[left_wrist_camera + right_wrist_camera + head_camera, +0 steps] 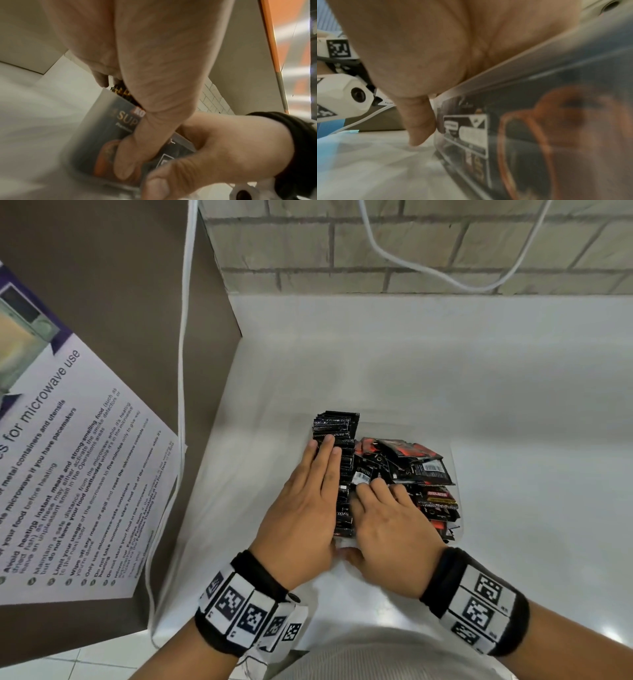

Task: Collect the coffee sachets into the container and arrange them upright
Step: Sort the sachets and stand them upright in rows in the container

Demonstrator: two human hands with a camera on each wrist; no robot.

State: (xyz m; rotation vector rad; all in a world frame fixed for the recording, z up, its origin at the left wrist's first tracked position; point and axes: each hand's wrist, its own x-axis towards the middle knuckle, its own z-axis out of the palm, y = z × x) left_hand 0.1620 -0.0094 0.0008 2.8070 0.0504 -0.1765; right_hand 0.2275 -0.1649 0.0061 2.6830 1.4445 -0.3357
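Note:
A clear plastic container [404, 424] stands on the white counter [479, 364]. Along its left side runs a row of upright black sachets [337, 426]. A loose pile of black and red sachets [421, 467] fills its right side. My left hand [318, 474] lies flat on the upright row with straight fingers. My right hand [387, 515] rests on the pile, fingertips touching a sachet with a barcode [362, 477]. The left wrist view shows my left thumb [130, 155] pressed on the container's near wall [106, 111]. In the right wrist view my right thumb [419, 121] hangs outside the wall [522, 65].
A brown side panel with a microwave-use poster [68, 457] stands close on the left, and a white cable [185, 337] runs down its edge. A brick wall [411, 244] closes the back. Open counter lies behind and to the right of the container.

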